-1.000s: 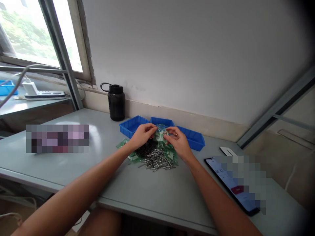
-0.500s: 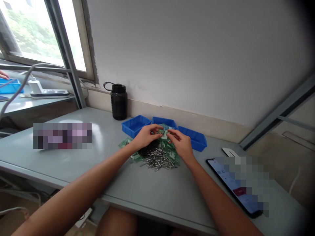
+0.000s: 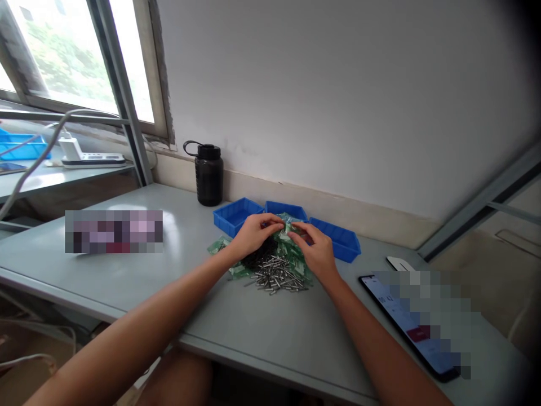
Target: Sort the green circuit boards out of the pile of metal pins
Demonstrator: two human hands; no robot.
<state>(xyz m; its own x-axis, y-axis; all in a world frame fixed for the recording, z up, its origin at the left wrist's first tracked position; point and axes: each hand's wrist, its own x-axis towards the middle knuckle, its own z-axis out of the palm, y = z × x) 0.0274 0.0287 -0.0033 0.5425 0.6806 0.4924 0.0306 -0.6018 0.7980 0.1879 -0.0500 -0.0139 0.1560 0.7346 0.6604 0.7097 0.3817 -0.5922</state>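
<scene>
Over a heap on the grey table, my left hand and my right hand face each other with fingertips pinched on one small clear-and-green plastic packet. What the packet contains is too small to tell. Below the hands lies a pile of short silver metal rods. Dark, thin pieces, too small to identify, are heaped behind it, partly hidden by my left hand. More green plastic packets spread around the pile on both sides.
Blue plastic bins stand behind the heap: one at left, one in the middle, one at right. A dark bottle stands near the wall. To the right lies a phone. A blurred-out object sits at left.
My fingertips have come closer together on the packet. The whole view has shifted slightly, so things appear a little further right. A co-worker's hand at the far left is no longer plainly seen.
</scene>
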